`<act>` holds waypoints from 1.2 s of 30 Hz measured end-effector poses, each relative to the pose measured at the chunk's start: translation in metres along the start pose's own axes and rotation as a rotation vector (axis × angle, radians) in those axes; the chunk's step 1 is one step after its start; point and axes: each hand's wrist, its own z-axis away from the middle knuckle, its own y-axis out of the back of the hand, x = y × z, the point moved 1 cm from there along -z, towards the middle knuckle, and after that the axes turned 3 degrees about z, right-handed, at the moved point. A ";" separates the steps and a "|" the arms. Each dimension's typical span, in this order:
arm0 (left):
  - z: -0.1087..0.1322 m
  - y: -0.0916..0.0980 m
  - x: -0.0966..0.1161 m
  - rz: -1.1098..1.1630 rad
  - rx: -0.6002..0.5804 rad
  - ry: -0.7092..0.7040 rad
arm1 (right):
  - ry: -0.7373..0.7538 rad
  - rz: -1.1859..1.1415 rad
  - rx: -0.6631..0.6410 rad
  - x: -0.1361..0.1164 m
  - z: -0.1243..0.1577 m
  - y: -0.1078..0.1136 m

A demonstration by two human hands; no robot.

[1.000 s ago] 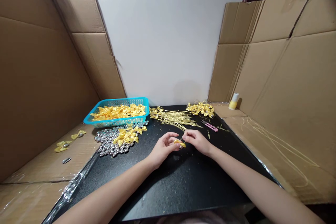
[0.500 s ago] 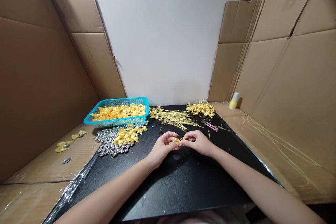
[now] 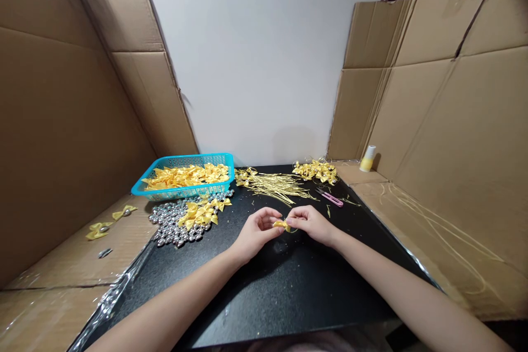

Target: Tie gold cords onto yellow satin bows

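Observation:
Between my two hands, just above the black table [image 3: 264,297], is a small yellow ribbon bow [image 3: 282,225]. My left hand [image 3: 260,231] pinches the bow's left side between thumb and fingers. With its thumb and forefinger closed at the bow's right side, my right hand [image 3: 309,223] grips the bow or the thin gold tie that loops below it; the fingertips hide which. Beyond my hands lies a bundle of gold twist ties [image 3: 276,187]. A pair of pink thread snips [image 3: 331,198] rests to the right of it.
At the left, a blue plastic basket [image 3: 138,189] holds many yellow bows. Loose bows [image 3: 200,213] lie on silver beads [image 3: 169,223] before it. Bows with beads [image 3: 315,170] are heaped at the back right, near a thread spool [image 3: 367,158]. Cardboard walls [image 3: 457,137] flank the table.
The bow has been turned between my fingers, showing more of its yellow ribbon, and the thin tie now loops below it. My hands have barely shifted.

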 end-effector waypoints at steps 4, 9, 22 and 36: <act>0.001 0.000 0.004 -0.087 -0.001 -0.002 | -0.006 -0.009 0.004 0.000 0.000 0.001; 0.000 0.004 0.008 -0.192 -0.006 0.000 | -0.010 -0.006 0.002 -0.001 0.000 0.001; 0.002 0.000 0.006 -0.277 -0.053 -0.044 | -0.001 0.015 -0.049 0.004 0.000 -0.005; 0.003 0.001 0.007 -0.181 -0.100 -0.144 | 0.083 0.093 -0.057 -0.002 -0.002 0.002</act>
